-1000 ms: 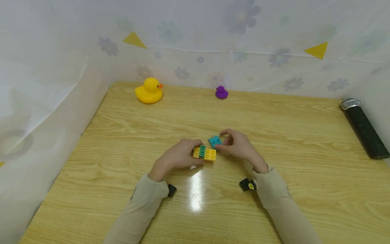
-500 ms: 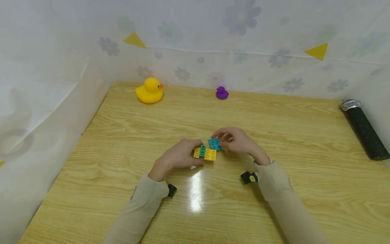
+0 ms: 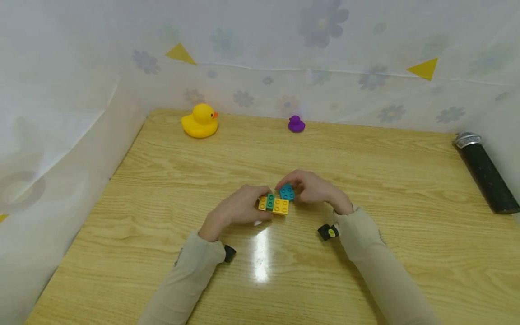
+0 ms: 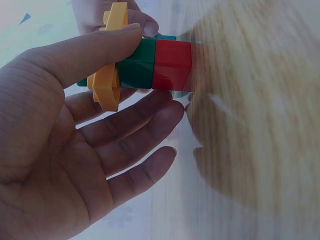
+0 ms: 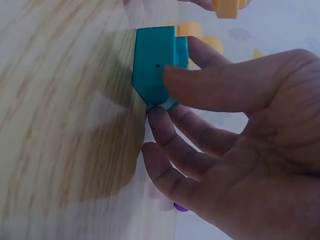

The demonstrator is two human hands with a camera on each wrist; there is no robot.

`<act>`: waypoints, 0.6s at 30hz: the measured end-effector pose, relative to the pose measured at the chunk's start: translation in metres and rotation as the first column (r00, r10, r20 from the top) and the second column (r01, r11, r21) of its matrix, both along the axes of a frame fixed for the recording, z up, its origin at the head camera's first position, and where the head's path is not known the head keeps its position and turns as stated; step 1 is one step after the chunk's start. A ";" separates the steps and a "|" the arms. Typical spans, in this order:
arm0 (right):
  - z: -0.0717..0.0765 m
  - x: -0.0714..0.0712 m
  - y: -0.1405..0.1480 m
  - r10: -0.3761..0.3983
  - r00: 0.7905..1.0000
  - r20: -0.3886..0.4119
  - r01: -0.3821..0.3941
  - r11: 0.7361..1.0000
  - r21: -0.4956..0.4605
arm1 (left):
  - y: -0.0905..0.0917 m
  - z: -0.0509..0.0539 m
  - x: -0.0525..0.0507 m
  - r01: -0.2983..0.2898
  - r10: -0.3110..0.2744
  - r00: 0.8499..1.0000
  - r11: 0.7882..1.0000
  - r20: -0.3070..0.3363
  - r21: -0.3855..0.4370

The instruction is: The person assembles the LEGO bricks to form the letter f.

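Observation:
My left hand (image 3: 242,205) grips a stack of toy building blocks (image 3: 280,206), its thumb across the near side in the left wrist view. From the bottom up, a red block (image 4: 172,65), a green block (image 4: 137,65) and a long yellow block (image 4: 106,82) show, with a narrow green piece (image 3: 270,202) on top. Just beyond the stack sits a teal block (image 3: 287,192), studs up, on the table. My right hand (image 3: 310,187) pinches the teal block between thumb and fingers. Whether the red block touches the table is hard to tell.
A yellow rubber duck (image 3: 200,122) stands at the back left of the wooden table (image 3: 203,167), and a small purple duck (image 3: 296,124) at the back middle. At the right edge lies a black microphone (image 3: 485,174). A flowered white curtain (image 3: 260,36) hangs behind.
The fingers of my right hand have moved left and round the far side of the teal block, which has turned slightly in place. My left hand and its stack stay put.

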State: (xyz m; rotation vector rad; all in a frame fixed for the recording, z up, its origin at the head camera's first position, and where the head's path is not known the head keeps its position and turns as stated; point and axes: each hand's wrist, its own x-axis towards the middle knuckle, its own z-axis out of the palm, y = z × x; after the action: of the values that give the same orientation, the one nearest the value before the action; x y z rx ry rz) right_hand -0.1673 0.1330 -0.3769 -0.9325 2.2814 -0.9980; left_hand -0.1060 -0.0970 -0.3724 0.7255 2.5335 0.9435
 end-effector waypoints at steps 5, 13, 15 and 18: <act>0.000 0.000 -0.002 0.011 1.000 -0.012 -0.010 0.999 0.032 | -0.001 0.000 0.000 0.008 -0.008 1.000 1.000 -0.005 -0.004; 0.002 0.001 0.000 -0.011 0.999 -0.033 0.013 0.997 0.070 | -0.001 0.000 0.000 0.023 -0.023 1.000 1.000 -0.015 -0.001; 0.003 0.001 0.000 -0.023 0.999 -0.036 0.026 0.996 0.083 | -0.001 0.000 0.000 0.026 -0.026 1.000 1.000 -0.016 -0.002; 0.004 0.001 0.000 -0.026 0.999 -0.045 0.029 0.996 0.086 | -0.001 0.000 0.000 0.031 -0.031 0.999 1.000 -0.018 -0.003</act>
State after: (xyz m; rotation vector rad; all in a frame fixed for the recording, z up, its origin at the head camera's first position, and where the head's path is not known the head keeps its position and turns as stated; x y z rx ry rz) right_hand -0.1660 0.1326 -0.3732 -0.8974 2.3595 -0.8912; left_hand -0.1061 -0.0984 -0.3721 0.7731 2.5316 0.9267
